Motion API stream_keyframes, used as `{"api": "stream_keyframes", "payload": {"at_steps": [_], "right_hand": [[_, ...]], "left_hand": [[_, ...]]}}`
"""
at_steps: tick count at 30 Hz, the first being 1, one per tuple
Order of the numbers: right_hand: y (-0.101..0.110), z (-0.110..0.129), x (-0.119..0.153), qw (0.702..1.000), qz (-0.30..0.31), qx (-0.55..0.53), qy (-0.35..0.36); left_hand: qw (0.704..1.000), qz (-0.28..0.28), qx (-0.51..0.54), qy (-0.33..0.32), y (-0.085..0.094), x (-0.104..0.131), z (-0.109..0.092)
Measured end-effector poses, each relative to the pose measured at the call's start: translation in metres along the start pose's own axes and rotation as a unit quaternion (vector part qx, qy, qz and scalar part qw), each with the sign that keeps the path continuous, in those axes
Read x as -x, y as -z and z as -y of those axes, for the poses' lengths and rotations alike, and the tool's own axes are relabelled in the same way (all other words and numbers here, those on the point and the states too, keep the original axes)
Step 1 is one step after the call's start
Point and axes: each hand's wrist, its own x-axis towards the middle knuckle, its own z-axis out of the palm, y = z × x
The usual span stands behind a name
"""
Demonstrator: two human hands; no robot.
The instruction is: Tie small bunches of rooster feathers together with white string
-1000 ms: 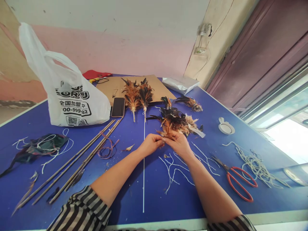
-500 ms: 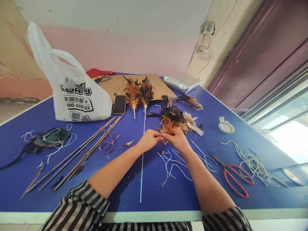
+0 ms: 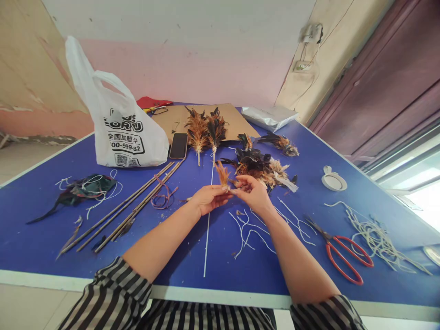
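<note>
My left hand [image 3: 213, 198] pinches a small tuft of orange-brown feathers [image 3: 222, 174], whose tips point up and away from me. My right hand [image 3: 252, 192] meets it from the other side, fingers closed at the base of the tuft. What lies right between the fingertips is partly hidden. Just behind my right hand lies a pile of black, brown and cream feathers [image 3: 256, 164]. Farther back, two bound feather bundles [image 3: 197, 133] with short stems rest partly on brown cardboard [image 3: 237, 121]. Short white strings [image 3: 250, 229] lie in front of my hands.
On the right are red-handled scissors [image 3: 343, 254], tangled string [image 3: 376, 240] and a roll of white tape [image 3: 334, 179]. To the left lie thin sticks [image 3: 137, 206], a purple cord [image 3: 164, 197], a phone [image 3: 178, 145], dark feathers [image 3: 89, 185] and a white plastic bag [image 3: 129, 123].
The tuft has moved slightly left, away from the feather pile, and now stands up from my fingers. My right fingers have spread a little. The view has shifted slightly left.
</note>
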Motion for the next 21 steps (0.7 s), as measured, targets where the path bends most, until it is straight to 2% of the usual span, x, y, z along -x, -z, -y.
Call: {"api": "stream_keyframes", "payload": {"at_steps": [3,7,13,21], "right_hand": [[-0.004,0.005,0.004,0.991,0.01,0.1,0.094],[-0.007,0.013,0.008,0.962,0.009,0.203,0.182],[-0.008,0.01,0.008,0.935,0.003,0.258,0.242],[-0.008,0.01,0.011,0.899,0.005,0.333,0.285]], "left_hand": [[0.997,-0.004,0.072,0.024,0.003,0.001,0.002],[0.995,-0.006,0.092,0.027,0.004,0.003,0.003],[0.992,-0.008,0.126,0.028,0.006,0.003,0.005],[0.992,-0.004,0.125,0.034,0.005,0.005,0.008]]}}
